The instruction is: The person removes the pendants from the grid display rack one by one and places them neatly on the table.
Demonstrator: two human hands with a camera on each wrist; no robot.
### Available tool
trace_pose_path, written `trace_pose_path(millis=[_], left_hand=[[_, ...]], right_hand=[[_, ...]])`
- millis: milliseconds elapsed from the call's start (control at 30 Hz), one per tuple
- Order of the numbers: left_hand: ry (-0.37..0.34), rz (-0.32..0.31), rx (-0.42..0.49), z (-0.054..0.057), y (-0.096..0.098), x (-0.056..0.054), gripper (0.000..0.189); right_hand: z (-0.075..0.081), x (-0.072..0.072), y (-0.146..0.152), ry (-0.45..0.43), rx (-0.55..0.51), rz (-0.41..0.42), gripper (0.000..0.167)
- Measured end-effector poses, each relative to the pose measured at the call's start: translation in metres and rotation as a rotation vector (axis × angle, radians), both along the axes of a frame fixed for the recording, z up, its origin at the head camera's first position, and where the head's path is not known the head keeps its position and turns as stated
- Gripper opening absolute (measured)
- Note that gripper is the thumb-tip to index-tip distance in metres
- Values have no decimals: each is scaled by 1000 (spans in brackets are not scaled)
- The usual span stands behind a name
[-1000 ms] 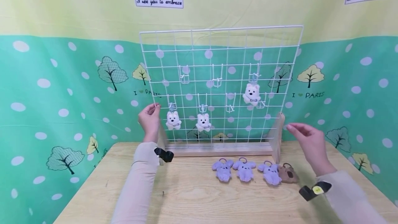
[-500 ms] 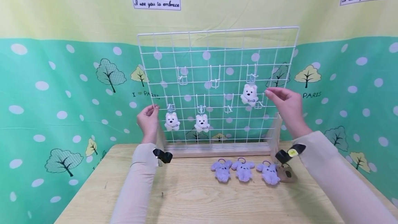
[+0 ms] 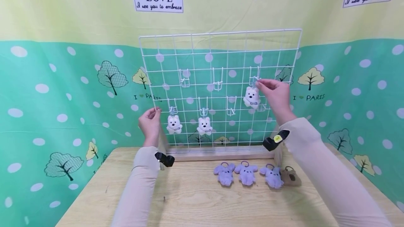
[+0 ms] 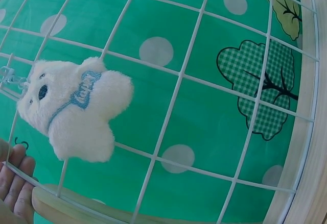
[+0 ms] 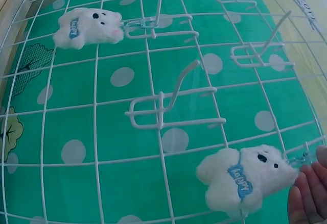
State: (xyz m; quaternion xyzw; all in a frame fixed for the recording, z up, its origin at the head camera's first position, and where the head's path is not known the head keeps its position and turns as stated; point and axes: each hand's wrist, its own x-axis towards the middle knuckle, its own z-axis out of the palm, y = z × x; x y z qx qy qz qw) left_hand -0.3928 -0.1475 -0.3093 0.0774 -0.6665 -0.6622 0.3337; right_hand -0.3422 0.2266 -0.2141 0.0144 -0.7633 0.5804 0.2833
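A white wire grid panel (image 3: 221, 57) stands upright in a wooden base (image 3: 221, 154). My left hand (image 3: 149, 123) pinches its left edge wire between thumb and fingers. At the upper right hook hangs a white plush bear keychain (image 3: 251, 98); my right hand (image 3: 276, 97) pinches the clear clasp at its top. In the right wrist view, the fingers (image 5: 306, 193) sit right beside that clasp (image 5: 301, 158). Two more white plush bears hang on the lower row, one at left (image 3: 174, 124) and another (image 3: 204, 125) to its right.
Bare white hooks (image 3: 217, 84) are fixed to the grid among the bears. On the wooden table (image 3: 195, 199) lie three purple plush keychains (image 3: 247, 175) and a brown plush one (image 3: 291, 177), in front of the base. A green and yellow patterned curtain (image 3: 72, 115) hangs behind.
My right hand has moved up and left, from beside the grid's right edge to the upper right bear's clasp, which it now pinches. The left hand keeps its hold on the grid.
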Motion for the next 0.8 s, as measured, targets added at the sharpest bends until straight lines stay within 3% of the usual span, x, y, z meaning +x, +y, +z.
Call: trace_pose_path(millis=[433, 800], left_hand=[[0, -2, 6, -1, 0, -1, 21], [-14, 0, 9, -1, 0, -1, 21]], right_hand=[[0, -8, -15, 17, -32, -107, 37], [2, -12, -18, 21, -117, -65, 34]])
